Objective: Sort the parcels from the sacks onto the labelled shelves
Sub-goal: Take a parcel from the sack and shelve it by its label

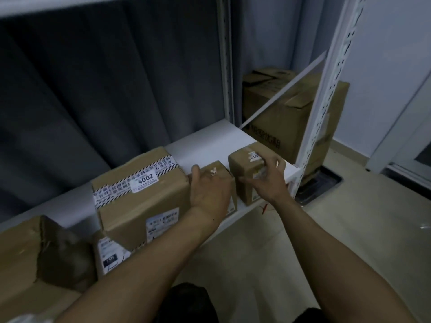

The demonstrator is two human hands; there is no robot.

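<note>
- Torn brown box [18, 252] sits at the left end of the white shelf [210, 143].
- Big box marked 4002 [140, 206] stands next to it.
- Left hand [210, 192] holds a small box [220, 170] that touches the big box, thumb on its side, fingers over its top.
- Right hand [268, 180] grips another small box [242, 159] near the shelf's right end.

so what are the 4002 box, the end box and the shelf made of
4002 box and end box: matte brown cardboard, by the creased edges and stuck-on labels. Shelf: smooth white board, possibly laminate or painted metal; its perforated upright looks like painted steel.
</note>
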